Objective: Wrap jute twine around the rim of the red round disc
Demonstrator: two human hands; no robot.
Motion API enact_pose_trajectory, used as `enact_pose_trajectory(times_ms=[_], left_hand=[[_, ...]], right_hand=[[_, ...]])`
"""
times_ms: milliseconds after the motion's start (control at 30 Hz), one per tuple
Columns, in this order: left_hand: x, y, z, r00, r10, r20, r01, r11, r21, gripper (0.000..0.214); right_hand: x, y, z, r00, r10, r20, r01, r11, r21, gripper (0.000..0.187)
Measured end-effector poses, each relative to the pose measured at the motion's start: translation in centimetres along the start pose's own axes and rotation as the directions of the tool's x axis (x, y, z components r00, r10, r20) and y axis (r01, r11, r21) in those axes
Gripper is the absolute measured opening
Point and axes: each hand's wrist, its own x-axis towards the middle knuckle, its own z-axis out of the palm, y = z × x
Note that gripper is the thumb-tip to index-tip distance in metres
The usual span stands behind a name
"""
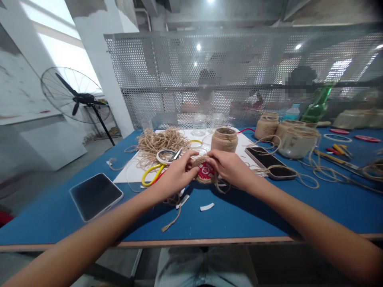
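Observation:
Both hands hold a red jar lid (206,171) with a pale printed design, low over the blue table (245,213). Jute twine runs round its rim. My left hand (178,170) closes on the left edge, thumb on the face. The fingers of my right hand (231,167) pinch the upper right edge, where twine hangs down. Just behind stands a twine-wrapped jar (224,140). To the left lie a heap of loose twine (163,142), yellow-handled scissors (152,176) and a white ring (164,156).
A tablet-like dark device (96,197) lies at left, a phone (271,164) at right. Further right stand glass and twine-wrapped jars (267,126), a green bottle (317,104) and several tools (339,150). A perforated metal screen (167,71) closes the back, with people behind it.

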Motion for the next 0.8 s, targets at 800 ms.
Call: enact_pose_trajectory(times_ms=[800], left_hand=[[-0.2, 0.4, -0.1, 0.996, 0.088, -0.03, -0.079, 0.973, 0.215, 0.03]], right_hand=[[-0.2, -0.4, 1.1, 0.997, -0.072, 0.02, 0.074, 0.987, -0.144, 0.027]])
